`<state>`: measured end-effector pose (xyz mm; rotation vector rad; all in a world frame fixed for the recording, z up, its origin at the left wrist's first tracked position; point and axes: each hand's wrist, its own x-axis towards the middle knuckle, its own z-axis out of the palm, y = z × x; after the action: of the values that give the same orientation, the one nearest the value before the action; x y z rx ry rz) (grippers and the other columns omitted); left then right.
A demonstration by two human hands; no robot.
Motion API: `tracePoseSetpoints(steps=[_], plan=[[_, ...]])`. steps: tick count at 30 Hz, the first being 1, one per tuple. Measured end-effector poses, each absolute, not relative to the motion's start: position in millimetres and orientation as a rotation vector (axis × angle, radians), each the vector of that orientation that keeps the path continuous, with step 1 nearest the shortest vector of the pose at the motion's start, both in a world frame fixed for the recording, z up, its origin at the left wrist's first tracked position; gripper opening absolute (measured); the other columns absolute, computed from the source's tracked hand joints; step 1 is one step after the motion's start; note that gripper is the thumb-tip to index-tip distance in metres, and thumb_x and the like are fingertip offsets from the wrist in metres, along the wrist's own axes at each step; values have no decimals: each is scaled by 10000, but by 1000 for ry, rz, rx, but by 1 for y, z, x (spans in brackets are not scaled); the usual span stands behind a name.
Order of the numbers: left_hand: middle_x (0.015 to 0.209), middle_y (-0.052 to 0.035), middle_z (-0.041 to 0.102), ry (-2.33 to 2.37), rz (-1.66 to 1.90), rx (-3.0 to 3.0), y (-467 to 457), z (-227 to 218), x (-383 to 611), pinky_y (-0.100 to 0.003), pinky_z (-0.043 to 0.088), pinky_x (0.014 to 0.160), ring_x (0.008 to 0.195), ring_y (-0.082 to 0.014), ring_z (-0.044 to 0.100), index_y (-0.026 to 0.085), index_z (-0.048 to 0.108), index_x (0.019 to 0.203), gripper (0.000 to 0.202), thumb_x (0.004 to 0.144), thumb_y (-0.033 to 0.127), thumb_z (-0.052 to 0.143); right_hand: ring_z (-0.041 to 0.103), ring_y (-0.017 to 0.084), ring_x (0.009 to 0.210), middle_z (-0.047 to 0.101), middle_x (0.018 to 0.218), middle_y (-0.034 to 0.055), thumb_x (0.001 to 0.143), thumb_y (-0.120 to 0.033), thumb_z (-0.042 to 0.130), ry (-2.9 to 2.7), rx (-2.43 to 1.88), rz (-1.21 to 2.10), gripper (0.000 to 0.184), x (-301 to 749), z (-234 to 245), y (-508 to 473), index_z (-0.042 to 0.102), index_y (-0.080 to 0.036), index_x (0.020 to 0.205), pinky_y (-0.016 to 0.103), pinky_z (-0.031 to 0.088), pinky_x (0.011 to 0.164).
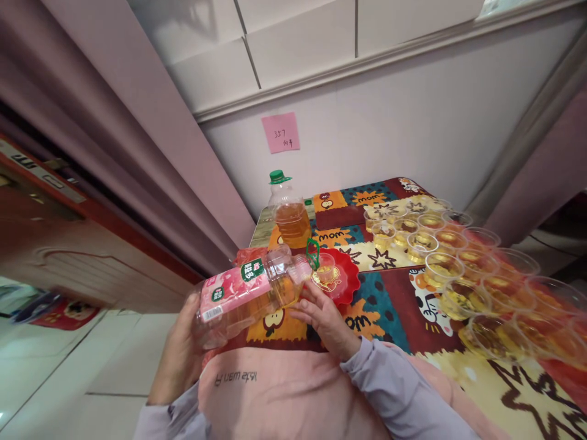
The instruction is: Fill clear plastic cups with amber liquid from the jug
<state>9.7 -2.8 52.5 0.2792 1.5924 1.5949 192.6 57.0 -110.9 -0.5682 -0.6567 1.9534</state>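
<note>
A large clear juice bottle [243, 287] with a pink label lies tilted between my hands, its neck pointing right. Yellowish liquid has run toward its neck. My left hand [180, 342] grips the base end. Under the neck, my right hand [323, 315] supports the bottle with its fingers against it. A green plastic ring handle [313, 253] shows at the mouth. Just beyond the mouth, a clear plastic cup [326, 269] stands on a red scalloped plate [351, 284]; how much liquid it holds I cannot tell.
Several clear cups [422, 244] of yellow liquid crowd the right side of the patterned tablecloth [389, 305]. Behind the plate stands a second bottle [292, 220] with a green cap, partly full. A pink note [280, 132] is stuck on the wall. A wooden door [92, 244] is at left.
</note>
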Motion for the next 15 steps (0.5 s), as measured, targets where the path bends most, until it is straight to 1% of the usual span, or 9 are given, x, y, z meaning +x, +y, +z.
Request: tracePoseSetpoints(steps=[6,9,13,15], plan=[[713,-27,778,1711,1568,423,-3,44,1,-267,514,343,470,-218,701,203,727,1207,254,1004,300,608,623,364,1391,574,1584,163,704,-549,985,-661,-586,1959,1094,192,-114,58,503,-266,1644,579,529,1162],[704,-24,773,1705,1582,408,-3,44,0,-265,521,354,472,-214,701,197,736,1198,249,998,299,627,638,357,1372,565,1590,164,706,-540,987,-656,-569,1965,1105,193,-113,58,490,-257,1651,567,541,1154],[718,-26,780,1673,1618,373,-4,44,0,-256,503,348,477,-221,707,212,750,1197,286,933,320,732,625,356,1393,562,1591,163,723,-530,981,-664,-554,1963,1087,194,-112,58,488,-253,1652,558,551,1147],[717,-28,781,1675,1616,396,-4,42,-1,-261,501,341,478,-228,708,213,751,1168,273,921,327,743,638,349,1382,568,1585,156,729,-532,977,-669,-547,1963,1073,194,-111,57,493,-264,1649,561,551,1148]])
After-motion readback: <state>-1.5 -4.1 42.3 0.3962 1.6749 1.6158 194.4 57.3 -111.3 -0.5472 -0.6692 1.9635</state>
